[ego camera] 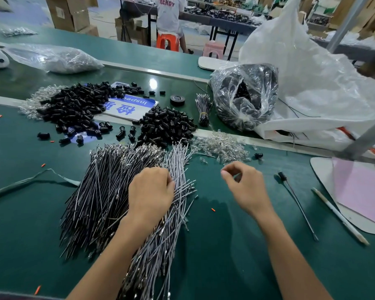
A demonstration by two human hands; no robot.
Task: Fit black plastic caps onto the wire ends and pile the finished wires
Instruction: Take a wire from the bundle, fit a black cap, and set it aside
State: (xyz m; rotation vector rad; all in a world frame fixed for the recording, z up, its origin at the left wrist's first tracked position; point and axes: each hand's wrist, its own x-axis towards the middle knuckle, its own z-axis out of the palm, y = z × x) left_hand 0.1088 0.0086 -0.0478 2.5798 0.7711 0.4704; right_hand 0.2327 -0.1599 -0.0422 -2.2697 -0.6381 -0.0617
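A wide fan of black wires (100, 191) and grey wires (179, 167) with metal ends lies on the green table (225, 245). My left hand (152, 191) rests on this pile, its fingertips curled into the grey wires at its right edge. My right hand (245, 185) hovers above bare table to the right, fingers loosely curled, with nothing visible in it. Loose black caps (167, 126) are heaped just beyond the wires, with a larger heap (74, 107) at the left. One capped wire (297, 202) lies alone at the right.
Clear small bulbs (221, 146) are scattered beyond my right hand. A plastic bag of black parts (245, 96), a tied wire bundle (204, 109) and a tape roll (177, 100) sit further back. A white pen (338, 215) and pink sheet (366, 198) lie right.
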